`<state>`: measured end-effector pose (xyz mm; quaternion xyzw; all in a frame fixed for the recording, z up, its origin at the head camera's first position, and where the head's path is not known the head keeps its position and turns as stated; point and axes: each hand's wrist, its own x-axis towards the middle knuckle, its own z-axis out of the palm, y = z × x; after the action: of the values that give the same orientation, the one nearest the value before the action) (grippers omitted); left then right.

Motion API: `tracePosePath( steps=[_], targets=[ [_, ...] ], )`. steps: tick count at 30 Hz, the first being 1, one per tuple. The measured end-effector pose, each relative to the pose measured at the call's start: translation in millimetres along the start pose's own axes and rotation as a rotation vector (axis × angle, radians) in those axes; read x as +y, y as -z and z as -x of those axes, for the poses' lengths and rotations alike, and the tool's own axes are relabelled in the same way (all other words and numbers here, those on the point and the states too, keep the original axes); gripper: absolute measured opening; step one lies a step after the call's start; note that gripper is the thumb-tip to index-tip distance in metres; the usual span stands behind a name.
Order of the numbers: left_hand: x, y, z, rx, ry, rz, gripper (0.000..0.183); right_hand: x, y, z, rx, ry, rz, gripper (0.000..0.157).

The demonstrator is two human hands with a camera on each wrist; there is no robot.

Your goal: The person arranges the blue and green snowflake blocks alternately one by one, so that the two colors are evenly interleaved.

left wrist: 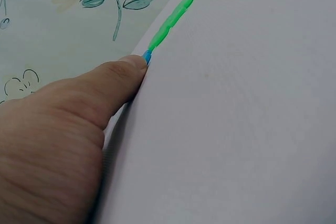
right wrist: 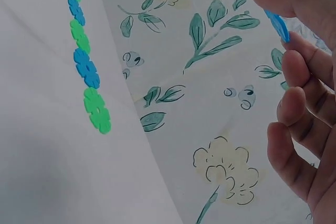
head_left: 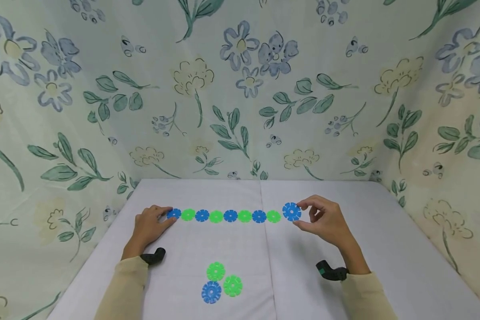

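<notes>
Blue and green flower-shaped plastic discs with notched rims lie in a straight row across the table, colours alternating. My left hand (head_left: pixel 149 226) is at the row's left end, its thumb and forefinger round the edges of the end blue disc (head_left: pixel 174 214); in the left wrist view the thumb (left wrist: pixel 123 72) covers most of that disc. Between thumb and forefinger, my right hand (head_left: pixel 323 221) pinches another blue disc (head_left: pixel 291 212) by its rim. In the right wrist view this disc (right wrist: pixel 275 20) appears raised off the table, past the row's last green disc (right wrist: pixel 97 110).
Nearer the front, two green discs (head_left: pixel 216 271) and a blue disc (head_left: pixel 211 292) lie close together on the white tablecloth (head_left: pixel 184 275). A floral curtain (head_left: pixel 240 111) stands behind the table and along both sides. A seam runs down the cloth.
</notes>
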<state>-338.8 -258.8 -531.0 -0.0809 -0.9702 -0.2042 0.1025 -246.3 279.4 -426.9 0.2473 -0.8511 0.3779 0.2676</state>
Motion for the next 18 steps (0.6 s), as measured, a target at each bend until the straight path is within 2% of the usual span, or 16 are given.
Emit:
tracePosePath(
  steps=[13, 18],
  targets=[
    [-1.1, -1.1, -1.1, 0.007, -0.003, -0.001, 0.059, 29, -17.1, 8, 0.141, -0.101, 0.061, 0.043],
    [-0.7, -0.4, 0.0, 0.004, 0.004, -0.003, 0.058, 37, -26.0, 9, 0.171, -0.183, 0.059, 0.042]
  ],
)
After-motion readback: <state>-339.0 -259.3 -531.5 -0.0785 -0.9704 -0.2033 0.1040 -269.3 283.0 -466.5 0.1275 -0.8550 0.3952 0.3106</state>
